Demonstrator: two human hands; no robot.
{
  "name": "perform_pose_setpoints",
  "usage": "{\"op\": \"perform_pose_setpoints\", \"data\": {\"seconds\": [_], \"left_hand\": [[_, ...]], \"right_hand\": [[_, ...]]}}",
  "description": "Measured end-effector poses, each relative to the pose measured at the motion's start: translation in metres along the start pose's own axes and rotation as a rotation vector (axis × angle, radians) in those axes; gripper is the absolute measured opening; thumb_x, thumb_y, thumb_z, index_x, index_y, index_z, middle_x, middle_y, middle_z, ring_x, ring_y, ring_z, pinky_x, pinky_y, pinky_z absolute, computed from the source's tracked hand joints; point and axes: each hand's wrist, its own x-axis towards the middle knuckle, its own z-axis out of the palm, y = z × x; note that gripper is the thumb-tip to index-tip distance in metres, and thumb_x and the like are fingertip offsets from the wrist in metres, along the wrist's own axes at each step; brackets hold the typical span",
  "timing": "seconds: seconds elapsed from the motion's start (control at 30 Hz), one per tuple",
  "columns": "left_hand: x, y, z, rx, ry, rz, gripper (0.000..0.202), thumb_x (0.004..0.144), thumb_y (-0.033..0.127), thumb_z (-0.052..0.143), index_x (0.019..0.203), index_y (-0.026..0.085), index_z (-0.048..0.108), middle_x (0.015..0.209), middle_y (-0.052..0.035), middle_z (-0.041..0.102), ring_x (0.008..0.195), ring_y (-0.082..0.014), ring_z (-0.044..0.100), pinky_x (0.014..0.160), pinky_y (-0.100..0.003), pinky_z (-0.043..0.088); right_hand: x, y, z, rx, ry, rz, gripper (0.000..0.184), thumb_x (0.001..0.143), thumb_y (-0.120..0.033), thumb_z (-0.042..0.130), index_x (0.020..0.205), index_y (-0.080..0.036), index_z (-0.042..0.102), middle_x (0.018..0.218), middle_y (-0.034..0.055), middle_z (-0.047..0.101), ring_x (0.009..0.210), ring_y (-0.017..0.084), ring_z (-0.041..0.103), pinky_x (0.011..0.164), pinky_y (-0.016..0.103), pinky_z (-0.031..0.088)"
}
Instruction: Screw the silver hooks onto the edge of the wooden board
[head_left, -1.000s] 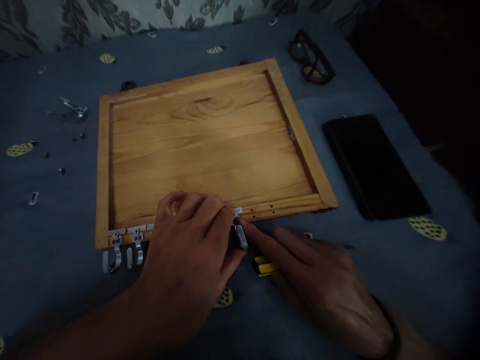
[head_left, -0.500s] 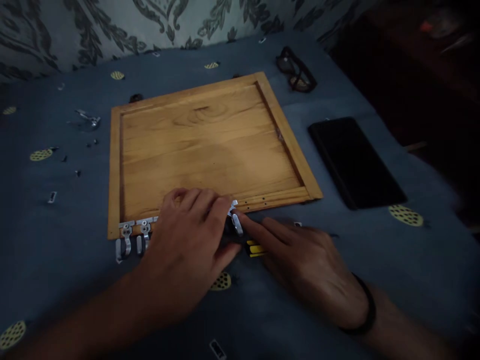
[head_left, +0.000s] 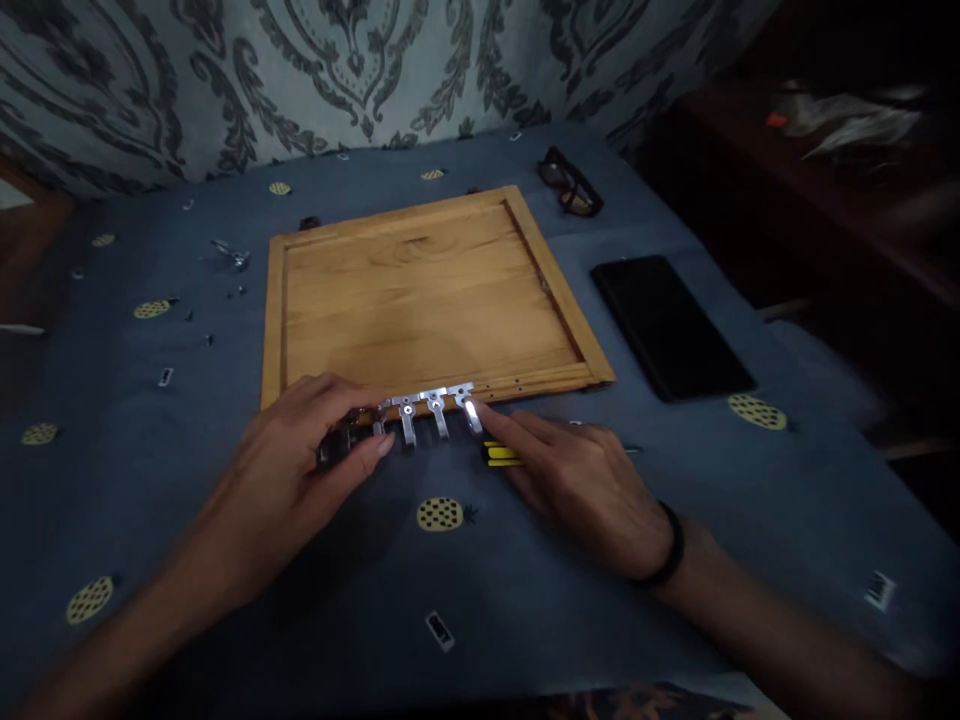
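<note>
My left hand lies low over the left end of the metal hook rail, fingers half curled on it; whether it really grips I cannot tell, the thumb is hidden. My right hand is flat and loose, holding nothing, its index fingertip touching the rightmost of 3 visible hooks. Just under those fingers lies a yellow-and-black tool. The rail sits along the near edge of the wooden board, which lies flat on the blue cloth. Right of the board, a black phone; beyond its far corner, dark glasses. A small tag lies near me, its print too blurred to read.
</note>
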Motion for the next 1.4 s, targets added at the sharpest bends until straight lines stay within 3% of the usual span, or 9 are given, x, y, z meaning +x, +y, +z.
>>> {"op": "perform_pose_setpoints", "data": {"seconds": [0.2,0.33,0.47,0.7,1.1,1.4], "left_hand": [[-0.009,-0.001,0.015,0.011,0.068,-0.008,0.022,0.096,0.035,0.060,0.113,0.024,0.068,0.107,-0.0045,0.072,0.103,-0.0242,0.066,0.090,-0.041,0.056],[0.005,0.012,0.024,0.150,0.098,0.091,0.025,0.092,0.034,0.069,0.112,0.020,0.069,0.116,-0.0084,0.069,0.114,-0.0290,0.060,0.101,-0.049,0.050],[0.025,0.023,0.033,0.268,0.056,0.150,0.028,0.087,0.032,0.076,0.107,0.014,0.070,0.119,-0.0122,0.068,0.119,-0.0328,0.056,0.105,-0.053,0.046],[0.040,0.028,0.040,0.314,-0.017,0.115,0.026,0.088,0.037,0.075,0.095,0.013,0.069,0.106,-0.0106,0.067,0.111,-0.0320,0.056,0.100,-0.051,0.047],[0.042,0.031,0.042,0.295,-0.080,0.034,0.025,0.087,0.038,0.075,0.098,0.016,0.071,0.108,-0.0084,0.069,0.113,-0.0318,0.057,0.098,-0.049,0.048],[0.042,0.034,0.047,0.360,-0.032,0.022,0.033,0.087,0.046,0.075,0.097,0.015,0.071,0.106,-0.0100,0.069,0.114,-0.0330,0.058,0.096,-0.050,0.047]], "right_hand": [[0.001,-0.002,0.000,-0.005,-0.039,0.007,0.061,0.086,-0.006,0.055,0.145,-0.020,0.056,0.084,0.0002,0.075,0.065,0.012,0.066,0.055,0.025,0.037],[0.002,-0.003,0.000,-0.021,-0.038,0.013,0.059,0.086,-0.007,0.055,0.144,-0.019,0.058,0.084,0.0009,0.075,0.064,0.012,0.065,0.056,0.024,0.038],[0.002,-0.003,0.000,-0.025,-0.043,0.022,0.060,0.086,-0.006,0.055,0.144,-0.018,0.057,0.084,0.0002,0.076,0.063,0.013,0.067,0.054,0.026,0.037],[0.004,-0.005,-0.002,-0.006,-0.054,0.036,0.060,0.086,-0.005,0.056,0.144,-0.020,0.058,0.088,-0.0004,0.077,0.068,0.013,0.071,0.055,0.026,0.038],[0.005,-0.004,-0.002,0.017,-0.141,0.087,0.059,0.086,-0.009,0.058,0.144,-0.023,0.059,0.092,0.0002,0.079,0.073,0.015,0.074,0.057,0.025,0.040],[0.005,-0.004,-0.001,0.008,-0.140,0.089,0.060,0.086,-0.010,0.057,0.145,-0.024,0.058,0.089,0.0000,0.079,0.073,0.016,0.074,0.057,0.027,0.039]]}}
